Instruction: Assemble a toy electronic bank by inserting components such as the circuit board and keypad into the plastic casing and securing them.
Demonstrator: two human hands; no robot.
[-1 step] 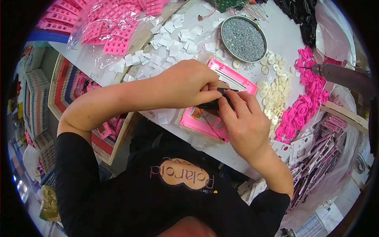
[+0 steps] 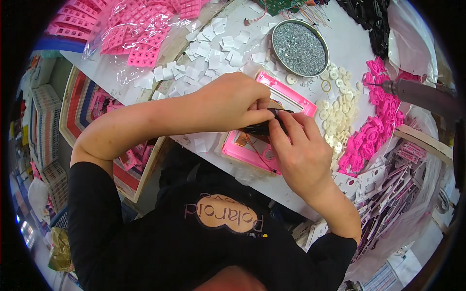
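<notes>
A pink and white plastic toy casing [image 2: 245, 153] lies on the table in front of me, with thin wires and small parts showing inside it. Across its middle sits a black plastic part [image 2: 257, 129], partly covered by my fingers. My left hand [image 2: 238, 103] reaches over from the left, its fingers curled and closed on the black part. From the right, my right hand [image 2: 302, 149] presses thumb and fingertips together on that part's other end. The exact point of contact is hidden between the hands.
Beyond the casing are a round tin of small screws [image 2: 301, 47] and scattered white paper pieces [image 2: 208, 53]. On the right are white plastic discs [image 2: 340, 104], pink plastic parts [image 2: 357, 148] and an electric screwdriver [image 2: 412, 92]. Pink keypads [image 2: 143, 51] lie far left, above a parts basket [image 2: 131, 186].
</notes>
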